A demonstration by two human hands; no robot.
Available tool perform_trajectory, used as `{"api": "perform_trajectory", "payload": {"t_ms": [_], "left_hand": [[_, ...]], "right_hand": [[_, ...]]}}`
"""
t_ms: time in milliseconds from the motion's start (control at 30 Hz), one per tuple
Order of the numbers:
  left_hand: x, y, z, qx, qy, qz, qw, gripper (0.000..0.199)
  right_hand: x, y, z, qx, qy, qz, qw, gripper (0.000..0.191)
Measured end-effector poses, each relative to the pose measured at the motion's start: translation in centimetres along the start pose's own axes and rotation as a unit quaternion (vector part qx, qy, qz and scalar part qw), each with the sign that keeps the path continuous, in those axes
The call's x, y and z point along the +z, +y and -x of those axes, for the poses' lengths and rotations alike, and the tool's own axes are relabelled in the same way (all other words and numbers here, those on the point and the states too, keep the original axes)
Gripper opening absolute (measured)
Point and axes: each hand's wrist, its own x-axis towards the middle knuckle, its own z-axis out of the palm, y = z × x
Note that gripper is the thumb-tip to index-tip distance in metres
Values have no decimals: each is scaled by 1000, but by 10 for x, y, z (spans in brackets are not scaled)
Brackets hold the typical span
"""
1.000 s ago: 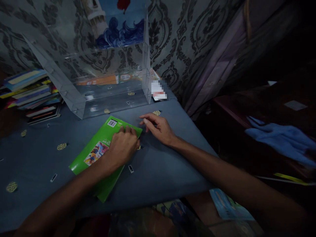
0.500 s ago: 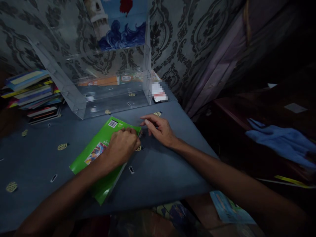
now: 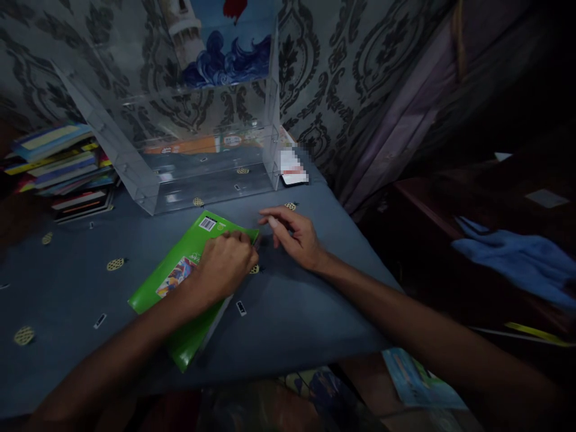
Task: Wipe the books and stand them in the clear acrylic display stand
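A green book (image 3: 180, 246) with a barcode and a small colourful picture on its cover lies slanted on the patterned blue tablecloth. My left hand (image 3: 229, 258) rests across it, closed, with its fingers curled over the book's right edge; the fingertips are hidden. Just right of that edge, my right hand (image 3: 294, 237) hovers close to the cloth. Its fingers are loosely bent and apart, with nothing visible in them.
Behind the book stands a clear acrylic rack (image 3: 144, 192). A stack of books (image 3: 67, 159) is at the left, and a white card-like item (image 3: 292, 165) sits right of the rack. Beyond the table's right edge (image 3: 360, 231) lies a blue cloth (image 3: 513, 252) on a dark surface.
The whole view has shifted slightly. Both hands and the green book keep nearly the same places relative to each other.
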Motion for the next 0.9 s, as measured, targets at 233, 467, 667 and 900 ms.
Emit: {"api": "perform_trajectory", "payload": {"t_ms": [233, 467, 667, 900], "left_hand": [[4, 8, 1, 14, -34, -34, 999, 33], [15, 12, 0, -5, -10, -31, 999, 33], [14, 11, 2, 5, -10, -22, 1000, 35], [-5, -19, 1, 37, -24, 21, 999, 28]], "right_hand": [[-1, 4, 0, -55, -92, 92, 990, 27], [0, 11, -3, -45, -116, 121, 985, 26], [-3, 11, -5, -32, -110, 147, 982, 27], [-2, 11, -3, -28, -111, 168, 979, 26]]}}
